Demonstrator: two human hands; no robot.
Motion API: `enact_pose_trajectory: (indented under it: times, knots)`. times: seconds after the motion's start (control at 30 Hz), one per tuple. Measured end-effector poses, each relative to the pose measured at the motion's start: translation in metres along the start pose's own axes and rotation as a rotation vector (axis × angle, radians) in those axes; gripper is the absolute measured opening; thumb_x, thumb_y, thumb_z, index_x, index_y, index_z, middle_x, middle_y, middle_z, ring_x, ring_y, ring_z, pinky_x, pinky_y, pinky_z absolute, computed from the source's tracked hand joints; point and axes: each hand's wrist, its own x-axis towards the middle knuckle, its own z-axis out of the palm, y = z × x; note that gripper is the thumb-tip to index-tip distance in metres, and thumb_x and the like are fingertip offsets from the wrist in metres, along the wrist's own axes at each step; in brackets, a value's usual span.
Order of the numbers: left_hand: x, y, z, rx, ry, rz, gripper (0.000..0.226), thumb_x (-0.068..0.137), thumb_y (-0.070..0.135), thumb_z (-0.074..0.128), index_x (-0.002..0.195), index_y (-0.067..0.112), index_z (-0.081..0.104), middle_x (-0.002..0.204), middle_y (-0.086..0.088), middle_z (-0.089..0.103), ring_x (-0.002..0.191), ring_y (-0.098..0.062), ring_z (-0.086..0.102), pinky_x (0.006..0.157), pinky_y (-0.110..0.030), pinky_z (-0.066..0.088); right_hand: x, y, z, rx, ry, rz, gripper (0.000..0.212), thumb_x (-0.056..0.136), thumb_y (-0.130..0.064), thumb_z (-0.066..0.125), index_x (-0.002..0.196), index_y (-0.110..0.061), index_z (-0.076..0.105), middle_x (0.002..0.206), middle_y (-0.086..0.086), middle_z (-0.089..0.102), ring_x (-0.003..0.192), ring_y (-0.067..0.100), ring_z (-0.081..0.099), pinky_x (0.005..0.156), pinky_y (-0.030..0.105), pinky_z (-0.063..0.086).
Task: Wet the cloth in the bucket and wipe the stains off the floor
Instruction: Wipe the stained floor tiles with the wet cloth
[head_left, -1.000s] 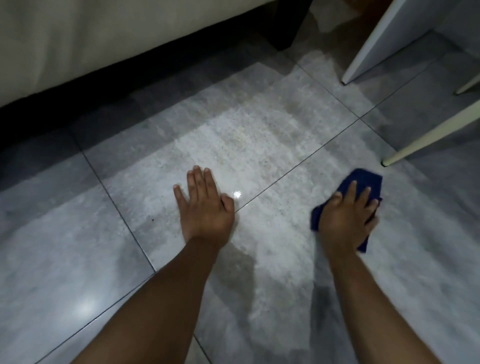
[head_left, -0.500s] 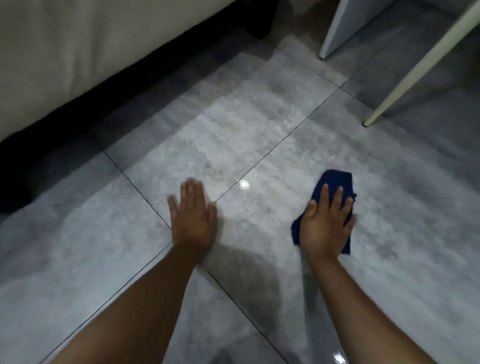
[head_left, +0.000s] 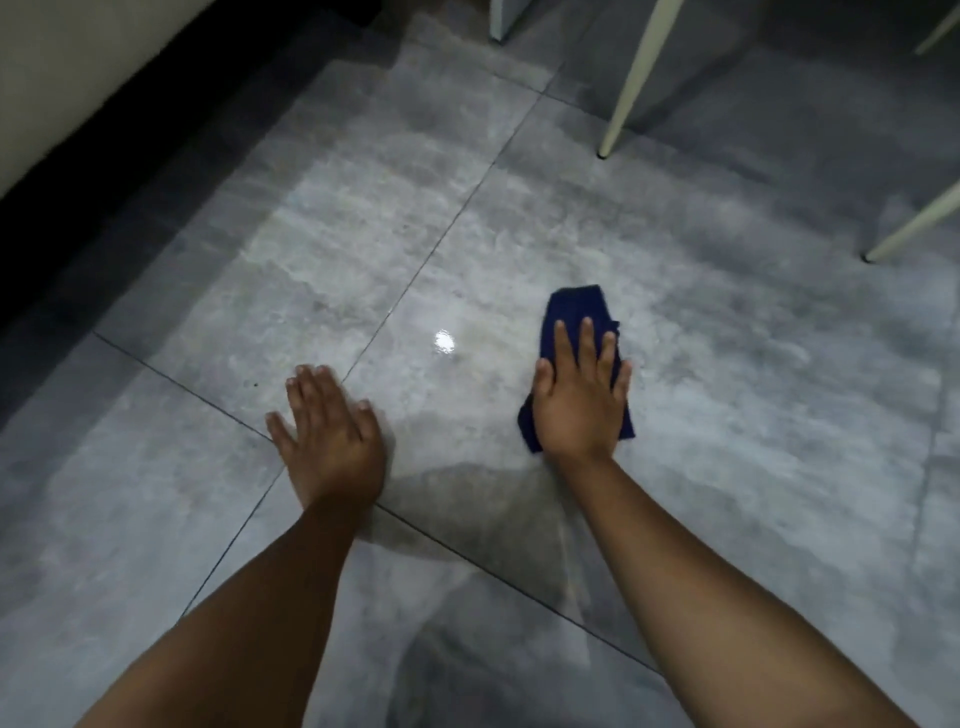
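1. I am seeing the left hand lying flat on the gray floor, fingers straight and close together, holding nothing.
2. The right hand is pressing the blue cloth down, fingers slightly spread on top, not pinching; cloth is poking out beyond the fingertips and below the wrist.
3. Farther off, two pale chair legs are standing on the tiles.

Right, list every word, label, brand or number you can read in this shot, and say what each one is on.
None: no readable text in this view.
The blue cloth under the right hand shows no tag or print.
The grey floor tiles, the chair legs and the left hand carry no markings.
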Motion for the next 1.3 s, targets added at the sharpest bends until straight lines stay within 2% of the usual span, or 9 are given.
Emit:
enact_pose_trajectory:
  times: [0.13, 0.3, 0.47, 0.63, 0.77, 0.83, 1.03, 1.23, 1.3]
  knots:
    - [0.0, 0.008, -0.006, 0.065, -0.048, -0.035, 0.062, 0.101, 0.033, 0.021, 0.151, 0.0, 0.007, 0.16, -0.018, 0.001, 0.147, -0.029, -0.002, 0.117, -0.054, -0.003, -0.088, 0.029, 0.005, -0.041, 0.116, 0.111, 0.053, 0.099, -0.039, 0.026, 0.15, -0.024, 0.027, 0.159, 0.006, 0.02, 0.146, 0.029, 0.015, 0.117, 0.051, 0.009]
    - [-0.034, 0.074, 0.004, 0.073, -0.131, 0.333, 0.068, 0.095, 0.042, 0.01, 0.152, 0.004, 0.008, 0.16, -0.015, 0.004, 0.148, -0.026, 0.0, 0.115, -0.048, -0.009, -0.12, 0.053, 0.003, -0.06, 0.018, -0.109, 0.052, 0.099, -0.042, 0.026, 0.15, -0.03, 0.026, 0.159, 0.0, 0.019, 0.147, 0.025, 0.014, 0.117, 0.046, 0.006]
    - [-0.099, 0.137, 0.035, -0.036, -0.191, 0.498, 0.065, 0.094, 0.039, 0.022, 0.147, 0.001, 0.028, 0.155, -0.018, 0.024, 0.144, -0.031, 0.021, 0.115, -0.055, 0.008, -0.126, 0.14, -0.022, -0.042, 0.124, 0.34, 0.056, 0.097, -0.045, 0.019, 0.15, -0.027, 0.026, 0.159, 0.0, 0.017, 0.147, 0.024, 0.01, 0.118, 0.048, 0.008]
    - [-0.108, 0.132, 0.045, -0.012, -0.115, 0.514, 0.066, 0.095, 0.041, 0.019, 0.15, 0.005, 0.021, 0.159, -0.013, 0.016, 0.147, -0.024, 0.01, 0.117, -0.051, 0.001, -0.194, 0.149, -0.019, -0.065, 0.141, 0.406, 0.055, 0.098, -0.043, 0.023, 0.15, -0.025, 0.028, 0.158, 0.004, 0.02, 0.146, 0.028, 0.015, 0.117, 0.05, 0.012]
    - [-0.109, 0.138, 0.046, 0.013, -0.099, 0.483, 0.066, 0.095, 0.041, 0.018, 0.152, 0.009, 0.013, 0.16, -0.009, 0.009, 0.148, -0.019, 0.004, 0.118, -0.047, -0.004, -0.167, 0.164, -0.026, -0.064, 0.095, 0.159, 0.054, 0.098, -0.043, 0.028, 0.15, -0.028, 0.029, 0.158, 0.0, 0.021, 0.146, 0.025, 0.016, 0.116, 0.048, 0.012]
    - [-0.111, 0.137, 0.045, 0.019, -0.107, 0.482, 0.066, 0.094, 0.042, 0.016, 0.153, 0.013, 0.008, 0.161, -0.005, 0.004, 0.148, -0.016, -0.002, 0.117, -0.043, -0.009, -0.138, 0.191, -0.039, -0.062, 0.071, 0.116, 0.055, 0.097, -0.045, 0.024, 0.15, -0.03, 0.026, 0.159, -0.001, 0.018, 0.147, 0.023, 0.011, 0.118, 0.047, 0.009]
    - [-0.112, 0.139, 0.042, 0.001, -0.106, 0.497, 0.068, 0.094, 0.047, 0.011, 0.153, 0.014, 0.007, 0.161, -0.003, 0.002, 0.147, -0.013, -0.006, 0.114, -0.035, -0.017, -0.117, 0.254, -0.065, -0.052, 0.105, 0.408, 0.06, 0.097, -0.051, 0.014, 0.152, -0.029, 0.016, 0.161, 0.0, 0.008, 0.148, 0.024, 0.003, 0.119, 0.048, 0.005]
    - [-0.115, 0.148, 0.041, 0.047, -0.122, 0.479, 0.07, 0.093, 0.044, 0.011, 0.152, 0.007, 0.011, 0.16, -0.012, 0.004, 0.148, -0.022, -0.001, 0.116, -0.047, -0.011, -0.228, 0.287, -0.061, -0.182, -0.041, -0.025, 0.058, 0.1, -0.053, 0.021, 0.152, -0.028, 0.018, 0.16, -0.001, 0.013, 0.147, 0.023, 0.01, 0.115, 0.045, 0.01]
    - [-0.137, 0.169, 0.044, 0.07, -0.144, 0.631, 0.069, 0.093, 0.043, 0.014, 0.15, 0.004, 0.018, 0.159, -0.015, 0.013, 0.147, -0.026, 0.007, 0.115, -0.044, -0.012, -0.239, 0.314, -0.069, -0.208, -0.079, -0.093, 0.056, 0.101, -0.052, 0.021, 0.152, -0.03, 0.018, 0.159, -0.001, 0.016, 0.147, 0.022, 0.011, 0.113, 0.045, 0.013]
